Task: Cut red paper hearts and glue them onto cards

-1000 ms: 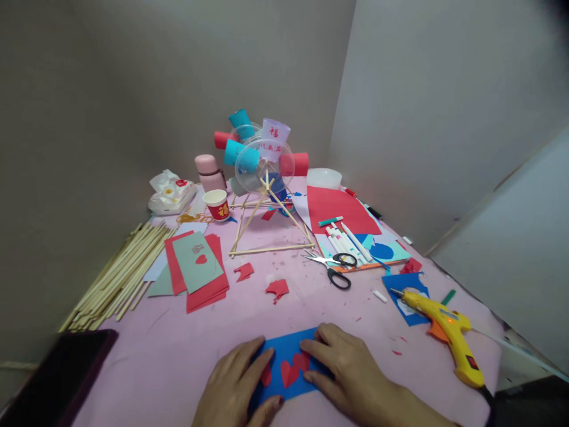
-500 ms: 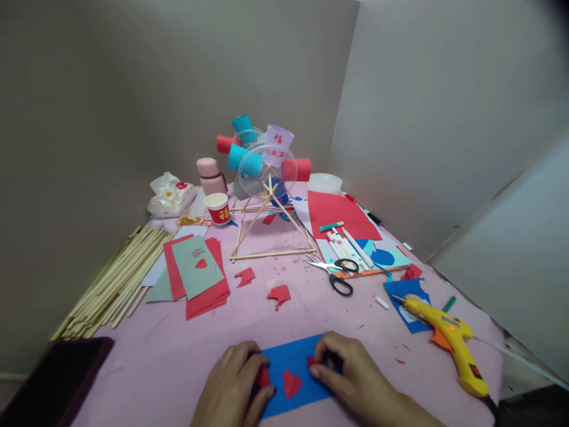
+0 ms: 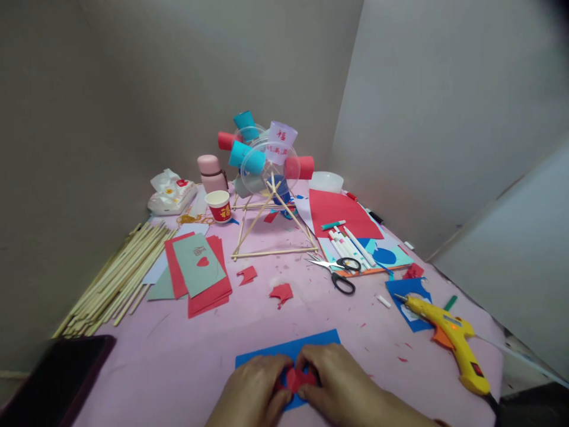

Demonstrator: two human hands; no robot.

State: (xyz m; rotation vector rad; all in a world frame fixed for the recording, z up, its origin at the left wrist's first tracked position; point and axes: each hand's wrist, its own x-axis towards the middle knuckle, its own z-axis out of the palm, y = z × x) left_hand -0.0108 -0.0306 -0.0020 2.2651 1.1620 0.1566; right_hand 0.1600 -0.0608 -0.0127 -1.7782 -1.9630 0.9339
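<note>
A blue paper sheet (image 3: 323,338) lies at the near edge of the table, partly covered by both hands. At its middle shows a red paper heart (image 3: 292,381), framed by my fingertips. My left hand (image 3: 255,385) is closed at the heart's left side, its fingers bent around a red paper piece that is mostly hidden. Facing it, my right hand (image 3: 333,375) pinches another red paper piece (image 3: 306,378) between thumb and fingers, against the heart's right side. Whether the red pieces overlap I cannot tell.
Scissors (image 3: 340,274) and a yellow hot glue gun (image 3: 453,332) lie right. Behind stands a stick frame (image 3: 275,254) bearing a wheel with paper cups. Left are wooden sticks (image 3: 111,273), grey and red paper (image 3: 200,267), and a phone (image 3: 57,379). Markers (image 3: 347,249) rest on paper.
Both hands have come together over the middle of the blue sheet, bringing the red pieces from either side up to the heart. The sheet's upper left part is now uncovered.
</note>
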